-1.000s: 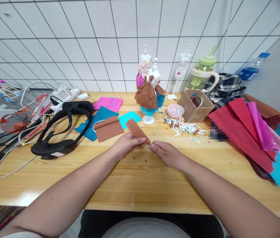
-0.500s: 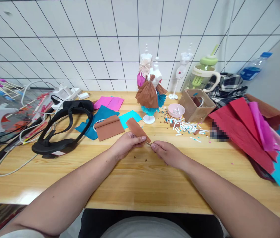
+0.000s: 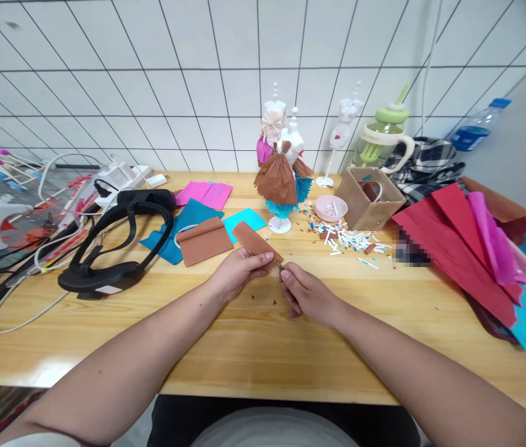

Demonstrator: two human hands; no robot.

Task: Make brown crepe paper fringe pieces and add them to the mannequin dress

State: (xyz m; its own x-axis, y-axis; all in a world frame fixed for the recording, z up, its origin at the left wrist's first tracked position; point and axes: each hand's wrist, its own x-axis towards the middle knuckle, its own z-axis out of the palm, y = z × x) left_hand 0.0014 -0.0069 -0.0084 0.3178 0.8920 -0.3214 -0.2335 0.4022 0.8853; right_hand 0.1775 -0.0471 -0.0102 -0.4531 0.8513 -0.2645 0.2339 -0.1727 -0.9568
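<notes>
- I see left hand (image 3: 244, 270) pinching brown paper strip (image 3: 252, 241), long axis far-left to near-right.
- Right hand (image 3: 308, 292) grips small tool (image 3: 279, 266), mostly hidden; can't identify.

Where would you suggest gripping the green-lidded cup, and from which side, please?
I'd probably grip its cream handle, coming from the right, above the plaid cloth: the green-lidded cup looks upright, the loop projects rightward, and the open box screens its lower body.

No text can be read; the green-lidded cup (image 3: 380, 136) bears blurred lettering.
</notes>
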